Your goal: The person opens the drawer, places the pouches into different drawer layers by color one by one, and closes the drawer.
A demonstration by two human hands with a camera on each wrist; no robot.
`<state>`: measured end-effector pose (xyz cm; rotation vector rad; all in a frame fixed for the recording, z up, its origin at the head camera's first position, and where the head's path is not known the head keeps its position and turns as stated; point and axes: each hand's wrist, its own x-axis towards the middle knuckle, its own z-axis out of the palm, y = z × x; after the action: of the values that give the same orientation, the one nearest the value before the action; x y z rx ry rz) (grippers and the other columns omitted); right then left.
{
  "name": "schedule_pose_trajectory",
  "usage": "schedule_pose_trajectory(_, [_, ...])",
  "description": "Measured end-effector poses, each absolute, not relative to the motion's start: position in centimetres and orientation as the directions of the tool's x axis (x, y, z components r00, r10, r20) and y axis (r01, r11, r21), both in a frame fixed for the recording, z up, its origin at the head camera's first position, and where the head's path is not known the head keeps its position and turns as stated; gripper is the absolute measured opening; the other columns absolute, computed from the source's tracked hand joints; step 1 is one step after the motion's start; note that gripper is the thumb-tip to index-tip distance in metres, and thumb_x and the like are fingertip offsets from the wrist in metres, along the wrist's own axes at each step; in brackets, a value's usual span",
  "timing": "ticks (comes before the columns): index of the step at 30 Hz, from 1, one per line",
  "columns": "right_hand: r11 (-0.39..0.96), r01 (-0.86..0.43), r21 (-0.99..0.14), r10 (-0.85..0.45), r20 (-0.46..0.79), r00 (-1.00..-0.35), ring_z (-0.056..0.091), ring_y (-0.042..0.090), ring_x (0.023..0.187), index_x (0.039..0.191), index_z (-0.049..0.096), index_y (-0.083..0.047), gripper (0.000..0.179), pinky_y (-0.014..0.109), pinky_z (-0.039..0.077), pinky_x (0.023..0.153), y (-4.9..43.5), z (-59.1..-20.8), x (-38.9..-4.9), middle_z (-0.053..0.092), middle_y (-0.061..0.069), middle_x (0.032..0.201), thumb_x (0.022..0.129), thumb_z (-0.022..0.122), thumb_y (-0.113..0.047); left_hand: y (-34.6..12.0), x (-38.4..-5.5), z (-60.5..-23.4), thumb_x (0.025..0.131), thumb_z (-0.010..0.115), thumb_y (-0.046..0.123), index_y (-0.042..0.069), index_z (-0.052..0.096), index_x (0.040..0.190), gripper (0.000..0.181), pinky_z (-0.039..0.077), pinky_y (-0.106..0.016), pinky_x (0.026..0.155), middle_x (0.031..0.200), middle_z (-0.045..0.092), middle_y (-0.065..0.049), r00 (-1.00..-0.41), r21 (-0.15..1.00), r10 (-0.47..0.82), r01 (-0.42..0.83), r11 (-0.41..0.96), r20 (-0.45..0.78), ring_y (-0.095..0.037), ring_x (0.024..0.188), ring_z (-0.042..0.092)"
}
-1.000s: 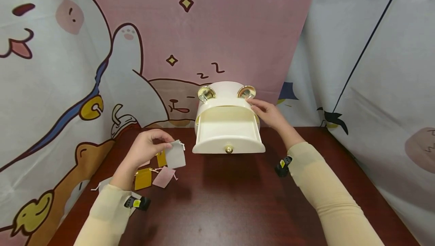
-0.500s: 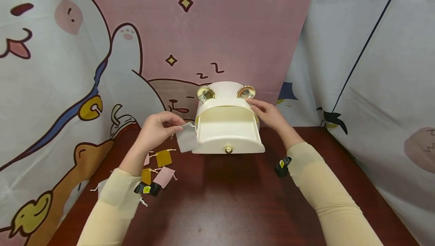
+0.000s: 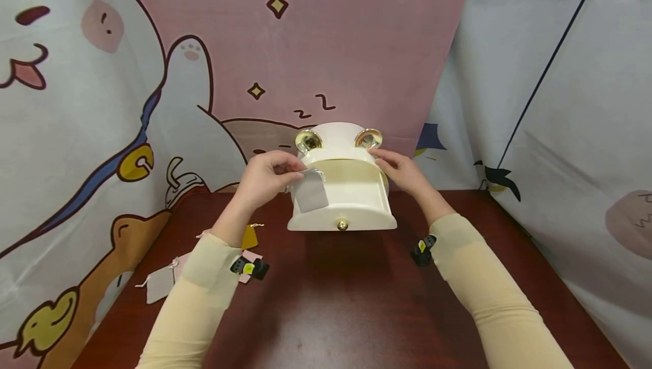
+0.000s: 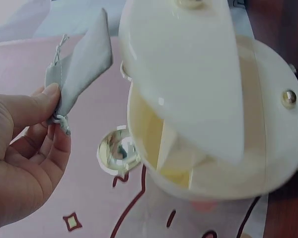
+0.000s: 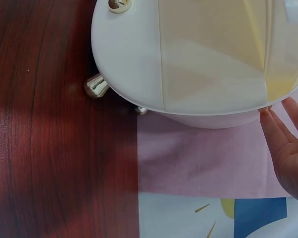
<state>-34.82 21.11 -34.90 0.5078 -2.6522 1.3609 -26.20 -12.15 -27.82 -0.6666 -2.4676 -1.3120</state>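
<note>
- Got a grey pouch pinched thumb-to-fingers in the left hand; hanging long-ways down, bottom slanting a bit right
- In head view, right in front of the left half of the pulled-out drawer, with a gap in left wrist view
- Left hand nearer; right hand across at the frog-shaped box, fingers loosely extended, touching its edge, gripping nothing visible

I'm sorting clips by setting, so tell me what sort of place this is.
Probably a makeshift indoor filming corner: cartoon-printed cloth hangs behind and on both sides of a dark reddish tabletop, and black wrist-worn devices hint at recording.
</note>
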Motion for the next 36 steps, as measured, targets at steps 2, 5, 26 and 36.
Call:
schedule_pose_trajectory(2, [0.544, -0.345, -0.765, -0.239, 0.253, -0.938, 0.043, 0.034, 0.136, 0.144, 0.054, -0.020, 0.046, 0.054, 0.037, 0.107, 21.1, -34.9, -34.8, 0.045, 0.010, 0.151, 0.102, 0.054, -0.038, -11.3, -26.5, -27.6, 0.084, 0.078, 0.002, 0.004, 0.076, 0.093, 0.010, 0.055, -0.032, 0.068, 0.089, 0.068, -0.007, -0.851, 0.705, 0.272, 0.524, 0.477, 0.449, -0.021, 0.078, 0.064])
schedule_pose_trajectory(5, [0.549, -0.341, -0.763, -0.238, 0.248, -0.939, 0.043, 0.034, 0.135, 0.145, 0.054, -0.021, 0.046, 0.055, 0.037, 0.106, 21.0, -35.0, -34.9, 0.045, 0.009, 0.151, 0.102, 0.054, -0.039, -10.1, -27.0, -27.4, 0.084, 0.078, 0.002, 0.004, 0.076, 0.092, 0.009, 0.053, -0.031, 0.070, 0.087, 0.068, -0.006, -0.839, 0.694, 0.278, 0.544, 0.472, 0.468, -0.019, 0.078, 0.063])
schedule_pose_trajectory(26, [0.559, -0.338, -0.757, -0.223, 0.256, -0.941, 0.048, 0.034, 0.131, 0.145, 0.054, -0.022, 0.045, 0.054, 0.041, 0.103, 21.0, -35.0, -35.2, 0.047, 0.008, 0.149, 0.102, 0.054, -0.037, -3.6, -29.3, -27.9, 0.085, 0.078, 0.006, 0.008, 0.079, 0.091, 0.006, 0.050, -0.024, 0.071, 0.087, 0.072, -0.002, -0.822, 0.625, 0.316, 0.567, 0.537, 0.474, -0.013, 0.080, 0.064])
schedule_pose_trajectory(36, [0.571, -0.347, -0.744, -0.214, 0.273, -0.938, 0.050, 0.034, 0.128, 0.143, 0.056, -0.023, 0.044, 0.053, 0.041, 0.102, 21.1, -35.0, -35.1, 0.049, 0.008, 0.147, 0.102, 0.056, -0.037, -2.4, -29.8, -28.1, 0.085, 0.077, 0.004, 0.008, 0.079, 0.091, 0.007, 0.050, -0.022, 0.073, 0.087, 0.073, -0.002, -0.812, 0.588, 0.346, 0.580, 0.563, 0.470, -0.013, 0.081, 0.064])
